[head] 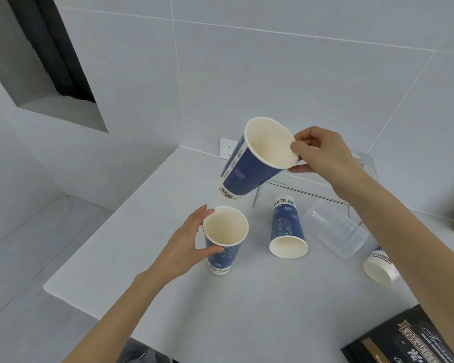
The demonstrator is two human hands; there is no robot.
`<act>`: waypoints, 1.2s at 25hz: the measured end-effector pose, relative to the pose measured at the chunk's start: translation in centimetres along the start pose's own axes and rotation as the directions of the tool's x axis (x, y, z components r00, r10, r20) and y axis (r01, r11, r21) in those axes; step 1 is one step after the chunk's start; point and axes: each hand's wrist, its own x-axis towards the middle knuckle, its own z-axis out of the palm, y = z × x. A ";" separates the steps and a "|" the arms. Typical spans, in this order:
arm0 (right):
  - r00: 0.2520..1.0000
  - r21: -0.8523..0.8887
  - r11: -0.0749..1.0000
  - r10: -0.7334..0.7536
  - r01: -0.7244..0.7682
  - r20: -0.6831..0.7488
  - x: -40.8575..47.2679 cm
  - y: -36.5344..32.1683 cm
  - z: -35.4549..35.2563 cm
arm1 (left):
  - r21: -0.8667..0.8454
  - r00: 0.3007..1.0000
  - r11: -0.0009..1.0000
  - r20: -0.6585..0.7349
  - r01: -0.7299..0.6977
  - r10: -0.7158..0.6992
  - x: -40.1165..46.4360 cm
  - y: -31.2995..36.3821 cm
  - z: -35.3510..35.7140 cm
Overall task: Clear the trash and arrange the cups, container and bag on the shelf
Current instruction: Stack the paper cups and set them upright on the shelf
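Pinched at its rim between thumb and fingers, a tall blue paper cup (252,163) hangs tilted in the right hand (323,155) just above centre of the frame, its cream inside facing the camera and its base pointing down-left. The right forearm runs in from the right edge, bare, wrist bent toward the cup.

Below it, left of centre, the left hand (186,247) wraps a second cup (224,239) that stands upright on the table (142,231): thumb across the near side under the rim, fingers curved round the far side. This cup is the same sort, a smooth tapered cone with a rolled white lip, dark blue printed wall and a pale band at the foot.

A third cup (288,229) lies on its side right of centre, mouth toward the camera. A fourth (380,268) lies at the right, partly hidden by the right forearm. Between them lies a clear plastic container (336,231), ribbed and see-through, also on its side.

Behind, a clear acrylic shelf (312,186) on thin legs stands against the tiled wall. A glossy black bag (409,339) with gold lettering sits in the lower right corner. The table is matte, pale grey, with a rounded corner.
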 end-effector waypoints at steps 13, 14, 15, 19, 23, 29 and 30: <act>0.968 -0.148 0.988 0.071 -0.036 0.240 -1.0 0.5 1.8 | -0.237 0.990 0.962 0.065 0.135 -0.122 0.5 0.0 1.1; 0.968 -0.163 0.986 0.064 -0.024 0.241 -1.1 0.5 1.8 | -0.236 0.990 0.962 0.058 0.139 -0.129 0.6 0.0 1.1; 0.968 -0.174 0.985 0.059 -0.016 0.243 -1.1 0.6 1.6 | -0.230 0.990 0.963 0.049 0.143 -0.135 0.5 0.0 1.2; 0.961 -0.204 0.979 0.086 -0.032 0.263 -1.2 0.8 0.5 | -0.178 0.989 0.973 0.021 0.148 -0.147 0.6 0.0 1.5; 0.937 -0.266 0.963 0.134 -0.047 0.322 -1.5 1.7 1.0 | -0.175 0.995 0.980 0.010 0.097 -0.097 0.6 0.1 1.6; 0.919 -0.472 0.879 0.136 0.060 0.371 -2.3 5.3 4.4 | -0.207 0.999 0.978 -0.008 0.041 -0.043 0.4 0.2 1.4; 0.909 -0.473 0.876 0.118 0.094 0.399 -2.6 6.0 5.0 | -0.208 0.999 0.978 -0.009 0.035 -0.038 0.4 0.2 1.3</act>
